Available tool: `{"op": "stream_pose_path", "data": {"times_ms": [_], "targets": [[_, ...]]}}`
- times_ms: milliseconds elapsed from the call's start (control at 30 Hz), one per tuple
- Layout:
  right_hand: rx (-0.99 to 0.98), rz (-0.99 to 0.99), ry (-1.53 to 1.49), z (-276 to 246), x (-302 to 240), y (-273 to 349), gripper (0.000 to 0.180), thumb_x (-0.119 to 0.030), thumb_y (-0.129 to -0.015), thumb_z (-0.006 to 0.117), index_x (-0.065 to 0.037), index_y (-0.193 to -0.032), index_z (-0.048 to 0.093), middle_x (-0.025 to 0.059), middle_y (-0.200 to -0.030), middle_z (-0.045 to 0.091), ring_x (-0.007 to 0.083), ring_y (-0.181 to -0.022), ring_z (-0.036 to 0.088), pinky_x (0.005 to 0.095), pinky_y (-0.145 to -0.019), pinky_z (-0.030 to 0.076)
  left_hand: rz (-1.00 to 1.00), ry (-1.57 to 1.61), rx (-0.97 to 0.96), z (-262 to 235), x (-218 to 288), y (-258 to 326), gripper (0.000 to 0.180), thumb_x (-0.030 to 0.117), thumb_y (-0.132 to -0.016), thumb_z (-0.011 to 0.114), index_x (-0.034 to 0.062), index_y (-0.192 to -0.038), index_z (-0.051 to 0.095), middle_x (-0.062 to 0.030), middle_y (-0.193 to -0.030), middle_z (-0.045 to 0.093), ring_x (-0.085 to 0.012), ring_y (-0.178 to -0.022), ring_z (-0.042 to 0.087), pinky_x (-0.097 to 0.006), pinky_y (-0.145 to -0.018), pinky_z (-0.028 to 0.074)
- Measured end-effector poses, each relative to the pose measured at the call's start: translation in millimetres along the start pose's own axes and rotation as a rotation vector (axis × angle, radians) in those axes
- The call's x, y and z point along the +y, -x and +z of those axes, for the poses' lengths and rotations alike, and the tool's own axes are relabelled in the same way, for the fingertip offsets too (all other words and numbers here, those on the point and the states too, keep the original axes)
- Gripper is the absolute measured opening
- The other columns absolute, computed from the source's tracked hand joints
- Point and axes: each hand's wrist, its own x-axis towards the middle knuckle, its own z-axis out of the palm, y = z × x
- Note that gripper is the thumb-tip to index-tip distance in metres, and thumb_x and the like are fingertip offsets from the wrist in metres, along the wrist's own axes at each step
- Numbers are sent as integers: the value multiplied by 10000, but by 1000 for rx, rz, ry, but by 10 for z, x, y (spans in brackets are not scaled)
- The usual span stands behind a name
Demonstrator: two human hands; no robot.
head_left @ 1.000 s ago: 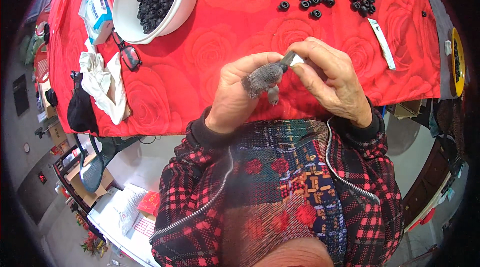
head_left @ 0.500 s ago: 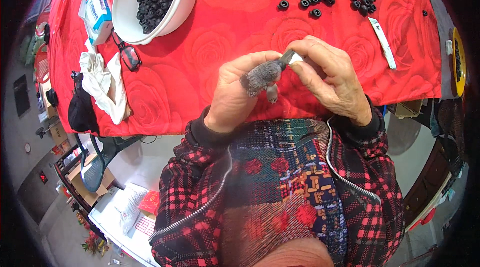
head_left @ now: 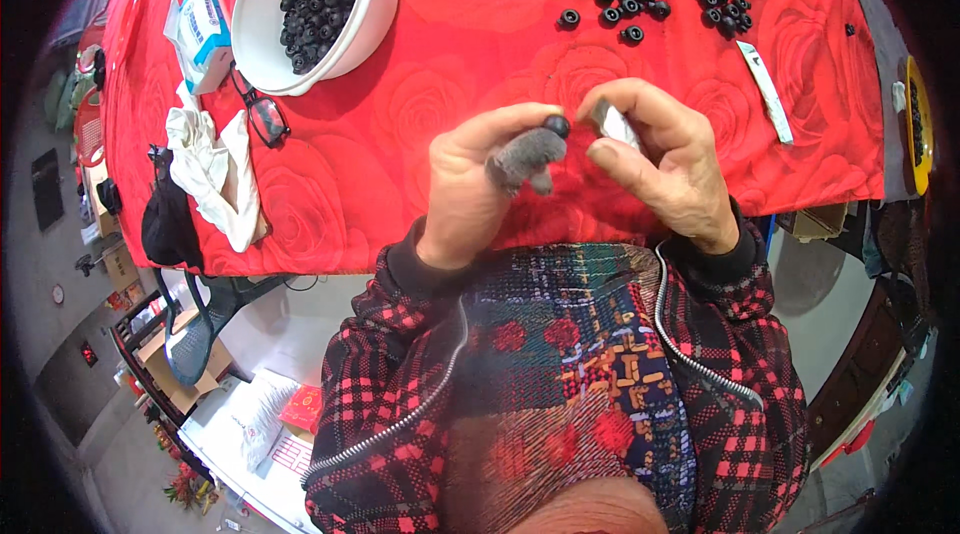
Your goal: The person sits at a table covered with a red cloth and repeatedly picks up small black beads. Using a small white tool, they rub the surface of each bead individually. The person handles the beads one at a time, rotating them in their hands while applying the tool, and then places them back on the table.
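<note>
My left hand (head_left: 465, 179) pinches a small round black part (head_left: 557, 125) between the thumb and fingers that have grey fabric (head_left: 522, 160) over them; whether it is finger covers or a cloth is hard to tell. Just to its right, my right hand (head_left: 668, 159) grips a small flat blade-like tool (head_left: 619, 128), silvery and white, between thumb and curled fingers. A short gap separates tool and part. Beyond my hands lies a loose pile of similar black parts (head_left: 629, 7), and a white bowl (head_left: 376, 26) at the far left holds many more.
A red rose-patterned cloth (head_left: 430, 99) covers the table. At left lie a blue-white box (head_left: 206, 42), eyeglasses (head_left: 268, 121), white cloth (head_left: 210, 169) and a black fabric item (head_left: 168, 219). A white strip (head_left: 765, 94) lies at right, with a yellow container (head_left: 917, 124) beyond the edge.
The tool in my right hand has moved off the black part, to the right, and the two hands are slightly farther apart. The black part now shows more fully.
</note>
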Motion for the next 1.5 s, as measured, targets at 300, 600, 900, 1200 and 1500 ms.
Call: {"op": "stream_pose_path", "data": {"times_ms": [300, 600, 900, 1200, 1500], "targets": [[48, -96, 127, 135, -12, 6, 233, -67, -777, 689, -11, -984, 596, 57, -793, 616, 115, -686, 598, 253, -571, 454, 190, -231, -29, 34, 8, 64, 211, 32, -837, 622, -28, -1039, 613, -114, -942, 642, -166, -806, 630, -286, -680, 524], [-201, -533, 418, -50, -30, -23, 344, 13, -631, 694, -2, -969, 633, 79, -672, 571, 206, -551, 558, 307, -481, 414, -456, 118, -338, -88, 160, 20, 176, 127, -888, 565, -22, -962, 623, -69, -807, 624, -105, -652, 582, -217, -525, 468], [69, -635, 487, 34, 23, 55, 460, -1, -587, 667, -9, -1045, 625, 70, -685, 561, 219, -565, 562, 328, -480, 419, -373, 288, -191, -4, 12, 48, 454, 309, -818, 688, -13, -1115, 570, -72, -937, 629, -145, -728, 598, -270, -583, 484], [166, -857, 642, 57, 44, 85, 354, -31, -610, 684, 20, -959, 653, 23, -644, 555, 154, -505, 515, 290, -438, 351, -184, 356, -134, 161, 45, 176, 260, 120, -909, 544, -28, -1120, 579, -90, -917, 640, -133, -756, 613, -262, -592, 514], [15, -148, 234, -27, -247, 134, 246, -17, -834, 533, 33, -1075, 529, 123, -858, 558, 213, -764, 564, 309, -659, 441, -61, 146, -132, 161, 130, 152, 248, 99, -890, 584, -39, -1096, 596, -68, -905, 619, -117, -744, 595, -242, -602, 499]]}}
